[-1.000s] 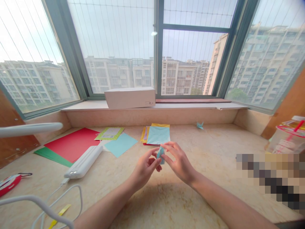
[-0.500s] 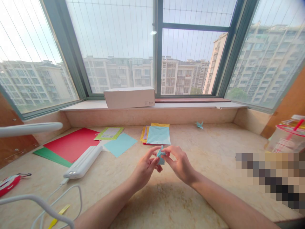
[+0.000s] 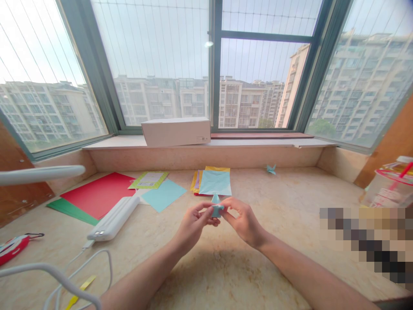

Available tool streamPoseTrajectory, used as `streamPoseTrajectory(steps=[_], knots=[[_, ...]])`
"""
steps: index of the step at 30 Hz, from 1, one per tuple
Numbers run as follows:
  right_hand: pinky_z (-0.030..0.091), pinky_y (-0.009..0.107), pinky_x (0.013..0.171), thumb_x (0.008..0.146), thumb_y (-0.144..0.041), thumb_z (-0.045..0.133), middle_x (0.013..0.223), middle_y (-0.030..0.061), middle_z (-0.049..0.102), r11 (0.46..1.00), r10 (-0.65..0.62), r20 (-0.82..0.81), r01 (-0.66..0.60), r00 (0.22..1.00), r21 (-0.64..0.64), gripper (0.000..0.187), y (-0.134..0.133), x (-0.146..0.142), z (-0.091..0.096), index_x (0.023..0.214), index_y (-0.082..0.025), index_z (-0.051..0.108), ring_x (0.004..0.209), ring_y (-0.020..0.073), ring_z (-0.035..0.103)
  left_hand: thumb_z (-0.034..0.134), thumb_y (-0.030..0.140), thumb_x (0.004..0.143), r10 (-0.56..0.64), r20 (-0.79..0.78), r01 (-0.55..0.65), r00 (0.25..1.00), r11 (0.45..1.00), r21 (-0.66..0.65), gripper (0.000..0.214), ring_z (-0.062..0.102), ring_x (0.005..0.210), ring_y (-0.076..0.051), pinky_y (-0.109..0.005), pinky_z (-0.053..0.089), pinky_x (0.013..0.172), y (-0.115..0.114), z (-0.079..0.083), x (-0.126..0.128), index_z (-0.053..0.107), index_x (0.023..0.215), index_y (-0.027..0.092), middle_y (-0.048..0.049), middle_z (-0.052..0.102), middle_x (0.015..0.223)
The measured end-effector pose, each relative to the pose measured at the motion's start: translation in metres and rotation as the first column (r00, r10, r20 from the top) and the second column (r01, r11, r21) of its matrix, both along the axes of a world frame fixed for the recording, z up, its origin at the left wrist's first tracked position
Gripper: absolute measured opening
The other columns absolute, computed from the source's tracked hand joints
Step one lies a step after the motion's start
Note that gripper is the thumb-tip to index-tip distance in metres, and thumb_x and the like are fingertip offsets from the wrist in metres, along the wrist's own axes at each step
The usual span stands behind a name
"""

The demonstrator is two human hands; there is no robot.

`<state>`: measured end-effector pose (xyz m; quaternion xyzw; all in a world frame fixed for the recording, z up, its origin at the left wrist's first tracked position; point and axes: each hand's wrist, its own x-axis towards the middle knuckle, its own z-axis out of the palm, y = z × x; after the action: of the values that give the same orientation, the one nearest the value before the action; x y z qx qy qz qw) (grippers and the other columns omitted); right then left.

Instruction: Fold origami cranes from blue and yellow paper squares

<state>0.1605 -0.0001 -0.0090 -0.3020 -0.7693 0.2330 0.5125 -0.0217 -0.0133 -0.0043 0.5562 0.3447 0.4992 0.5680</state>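
Observation:
A small light-blue folded paper is held up above the tabletop between my two hands. My left hand pinches its left side between thumb and fingers. From the right, my right hand grips its edge with thumb and forefinger. One pointed part sticks up above the fingers, and the fingertips cover some of the folds. Just beyond lies a stack of coloured paper with a light-blue sheet on top. Farther back to the right sits a small light-blue origami piece with pointed tips.
On the left lie red paper, green paper, a loose blue sheet and a white power bank with its cable. A white box rests on the sill. A plastic cup stands at the right.
The folded paper has been turned in my fingers, so its point now stands straighter and a wider part shows below. Both hands stay in nearly the same place.

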Motion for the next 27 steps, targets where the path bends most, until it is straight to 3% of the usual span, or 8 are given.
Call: streamPoseTrajectory(steps=[4,8,12,14,18,20,23,27], knots=[[0.05,0.034,0.087,0.09,-0.017,0.058,0.1,0.0066,0.066,0.998,0.066,-0.006,-0.066,0.998,0.006,0.018,-0.002,0.003,0.004,0.098,-0.022,0.074,0.096,0.0188,0.064,0.064,0.053,0.084,0.005,0.067,-0.003,0.998,1.0,-0.029,0.043,0.067,0.073,-0.017,-0.031,0.055,0.075,-0.003,0.002,0.0,0.066,0.097,0.012,-0.0064,0.071,0.077],[0.045,0.04,0.097,0.088,-0.017,0.06,0.116,0.0093,0.06,0.998,0.058,0.056,-0.058,0.997,-0.002,0.021,-0.006,0.002,0.006,0.102,-0.024,0.075,0.11,0.0223,0.058,0.071,0.043,0.082,0.051,0.04,-0.05,0.998,0.999,-0.02,0.031,0.065,0.07,-0.012,-0.026,0.053,0.072,-0.003,0.002,0.0,0.065,0.092,0.014,-0.0028,0.069,0.078],[0.046,0.04,0.098,0.091,-0.03,0.059,0.128,0.0099,0.053,0.979,0.08,-0.048,-0.088,0.996,-0.186,0.018,-0.006,-0.002,0.003,0.099,-0.023,0.073,0.113,0.0227,0.057,0.073,0.039,0.08,0.096,0.038,-0.097,0.995,0.995,0.004,0.028,0.065,0.072,-0.012,-0.025,0.053,0.069,-0.001,0.002,0.0,0.063,0.09,0.015,-0.0014,0.067,0.08],[0.052,0.038,0.089,0.09,-0.038,0.062,0.123,0.01,0.057,0.935,0.12,-0.182,-0.173,0.976,-0.31,0.021,-0.003,-0.005,-0.001,0.099,-0.021,0.07,0.105,0.0216,0.062,0.073,0.039,0.08,0.093,0.049,-0.094,0.995,0.995,0.034,0.028,0.065,0.07,-0.013,-0.027,0.055,0.067,-0.001,0.003,0.0,0.061,0.09,0.016,-0.0009,0.066,0.081],[0.054,0.035,0.077,0.081,-0.041,0.072,0.087,0.0046,0.07,0.834,0.161,-0.391,-0.337,0.906,-0.437,0.027,0.003,-0.01,-0.008,0.093,-0.019,0.063,0.079,0.0186,0.067,0.071,0.038,0.082,0.086,0.056,-0.091,0.995,0.992,0.091,0.032,0.066,0.068,-0.014,-0.03,0.056,0.065,-0.003,0.004,0.002,0.055,0.102,0.019,-0.001,0.065,0.086],[0.054,0.034,0.077,0.08,-0.04,0.074,0.084,0.0045,0.071,0.857,0.122,-0.378,-0.29,0.918,-0.425,0.027,0.004,-0.011,-0.009,0.09,-0.018,0.063,0.08,0.0187,0.067,0.071,0.037,0.082,0.101,0.049,-0.106,0.994,0.99,0.098,0.039,0.067,0.07,-0.015,-0.03,0.056,0.066,-0.004,0.005,0.003,0.052,0.112,0.021,-0.0011,0.065,0.088],[0.053,0.033,0.079,0.08,-0.039,0.074,0.084,0.0043,0.07,0.93,0.021,-0.283,-0.123,0.959,-0.347,0.024,0.003,-0.01,-0.009,0.089,-0.018,0.065,0.081,0.0183,0.066,0.072,0.036,0.081,0.117,0.013,-0.118,0.993,0.987,0.111,0.044,0.066,0.074,-0.016,-0.03,0.056,0.068,-0.005,0.005,0.004,0.052,0.117,0.02,-0.0009,0.065,0.086],[0.053,0.033,0.078,0.08,-0.038,0.073,0.082,0.0027,0.068,0.956,-0.031,-0.241,-0.042,0.97,-0.292,0.026,0.002,-0.009,-0.007,0.095,-0.019,0.064,0.08,0.0183,0.065,0.069,0.035,0.083,0.081,-0.118,-0.063,0.99,0.987,0.147,0.027,0.064,0.074,-0.017,-0.03,0.054,0.07,-0.004,0.004,0.003,0.064,0.099,0.015,-0.0039,0.067,0.083]])
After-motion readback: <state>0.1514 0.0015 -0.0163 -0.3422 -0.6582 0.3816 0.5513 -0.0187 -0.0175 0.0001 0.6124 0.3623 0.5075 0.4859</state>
